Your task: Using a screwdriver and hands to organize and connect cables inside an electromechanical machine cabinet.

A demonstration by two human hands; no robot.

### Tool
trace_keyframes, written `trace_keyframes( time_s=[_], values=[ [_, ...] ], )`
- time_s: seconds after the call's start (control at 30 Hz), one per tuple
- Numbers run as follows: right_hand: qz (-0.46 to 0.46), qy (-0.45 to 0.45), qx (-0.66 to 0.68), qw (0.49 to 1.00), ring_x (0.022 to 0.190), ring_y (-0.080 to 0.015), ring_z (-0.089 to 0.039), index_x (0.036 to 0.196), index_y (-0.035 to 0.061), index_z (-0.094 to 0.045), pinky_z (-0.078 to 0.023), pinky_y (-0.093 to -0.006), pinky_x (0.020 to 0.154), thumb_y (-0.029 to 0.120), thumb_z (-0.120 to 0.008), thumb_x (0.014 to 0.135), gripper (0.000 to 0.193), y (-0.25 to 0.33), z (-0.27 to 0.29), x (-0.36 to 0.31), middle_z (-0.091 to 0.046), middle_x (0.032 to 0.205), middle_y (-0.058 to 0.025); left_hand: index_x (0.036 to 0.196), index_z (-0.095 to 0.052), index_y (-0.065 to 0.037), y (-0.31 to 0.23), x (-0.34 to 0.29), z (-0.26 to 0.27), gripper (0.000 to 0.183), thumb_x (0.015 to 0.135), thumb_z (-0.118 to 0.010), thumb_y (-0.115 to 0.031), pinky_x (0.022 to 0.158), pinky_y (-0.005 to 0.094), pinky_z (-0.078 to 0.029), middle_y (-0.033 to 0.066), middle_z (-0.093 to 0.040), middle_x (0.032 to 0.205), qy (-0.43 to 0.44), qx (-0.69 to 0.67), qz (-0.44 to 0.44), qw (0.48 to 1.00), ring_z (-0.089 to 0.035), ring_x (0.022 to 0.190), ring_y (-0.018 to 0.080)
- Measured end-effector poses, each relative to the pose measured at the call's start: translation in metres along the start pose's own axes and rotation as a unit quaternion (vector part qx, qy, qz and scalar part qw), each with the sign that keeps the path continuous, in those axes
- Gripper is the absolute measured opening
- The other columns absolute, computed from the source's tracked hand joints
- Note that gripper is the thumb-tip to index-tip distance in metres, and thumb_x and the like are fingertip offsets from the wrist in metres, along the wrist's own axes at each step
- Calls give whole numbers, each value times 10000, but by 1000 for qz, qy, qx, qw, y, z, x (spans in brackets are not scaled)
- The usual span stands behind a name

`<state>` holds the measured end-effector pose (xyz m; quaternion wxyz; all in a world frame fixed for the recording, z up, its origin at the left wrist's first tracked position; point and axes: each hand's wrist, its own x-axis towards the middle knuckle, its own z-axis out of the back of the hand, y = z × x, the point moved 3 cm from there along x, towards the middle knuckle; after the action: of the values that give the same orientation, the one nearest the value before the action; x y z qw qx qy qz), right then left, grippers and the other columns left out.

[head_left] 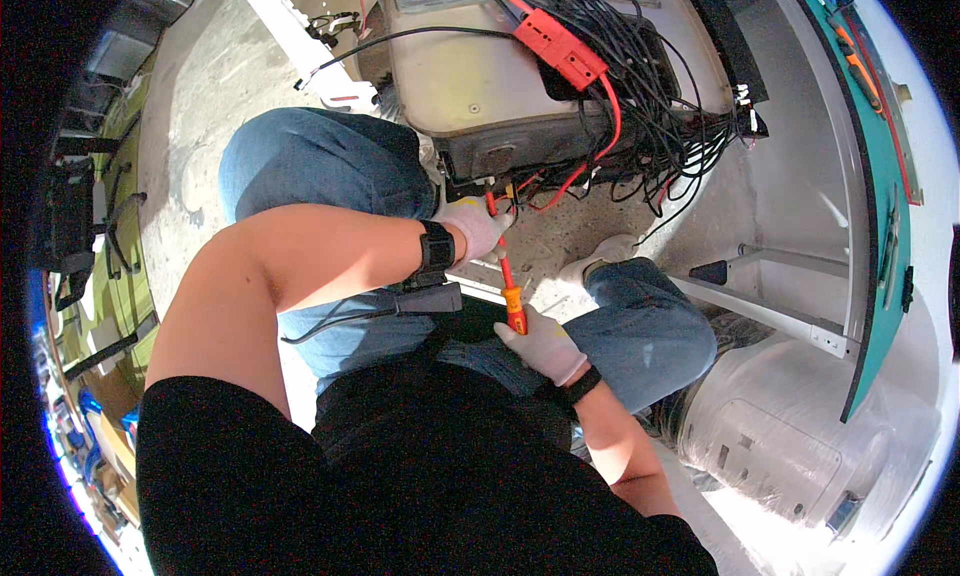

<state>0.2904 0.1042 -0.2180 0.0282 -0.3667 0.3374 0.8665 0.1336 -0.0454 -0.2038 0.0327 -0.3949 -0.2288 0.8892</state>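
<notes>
A long screwdriver (507, 272) with a red insulated shaft and an orange-and-yellow handle stands between my two hands. My left hand (475, 228), in a white glove, is closed around the upper shaft, just under the front edge of a beige and dark grey machine (460, 76). At the handle end, my gloved right hand (545, 346) has its fingers curled around the handle's butt. Small wires and a yellow piece (510, 190) show beside the shaft near the machine's underside. The screwdriver's tip is hard to make out there.
A thick bundle of black cables (640, 106) and a red connector (562, 50) lie over the machine. A white bracket (305, 51) rests on the floor, upper left. To the right are a metal frame (760, 311), a teal board (885, 176) with tools and a plastic-wrapped object (770, 436).
</notes>
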Motion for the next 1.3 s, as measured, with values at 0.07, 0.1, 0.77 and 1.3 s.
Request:
trace_keyframes(
  time_s=[0.07,0.1,0.77,1.3],
  values=[
    [22,17,41,999,565,-211,-599,983,12,-501,-475,-337,554,440,-598,811,472,1,2,0,-587,666,-125,893,-642,-29,1,1,-1,447,854,-477,-442,747,422,-464,241,-617,873,23,-31,-21,999,-590,854,375],
    [8,44,74,996,559,-223,-592,995,15,-496,-471,-340,553,436,-589,820,465,-1,1,0,-595,680,-130,893,-642,-29,3,3,-3,447,854,-477,-442,747,422,-464,241,-617,873,23,-31,-22,999,-590,854,375],
    [19,140,146,979,734,-136,-594,1041,-17,-480,-473,-288,645,395,-588,844,468,11,7,16,-589,807,-93,859,-600,23,6,-12,-16,362,873,-544,-334,488,311,-495,121,-652,705,71,-151,-20,986,-648,568,203],
    [85,125,145,978,800,-174,-598,1057,-4,-478,-476,-309,725,256,-477,927,291,1,-7,23,-608,845,-85,900,-624,17,12,-4,-25,375,892,-436,-308,698,413,-481,225,-619,862,29,179,-264,948,-602,821,373]
  ],
)
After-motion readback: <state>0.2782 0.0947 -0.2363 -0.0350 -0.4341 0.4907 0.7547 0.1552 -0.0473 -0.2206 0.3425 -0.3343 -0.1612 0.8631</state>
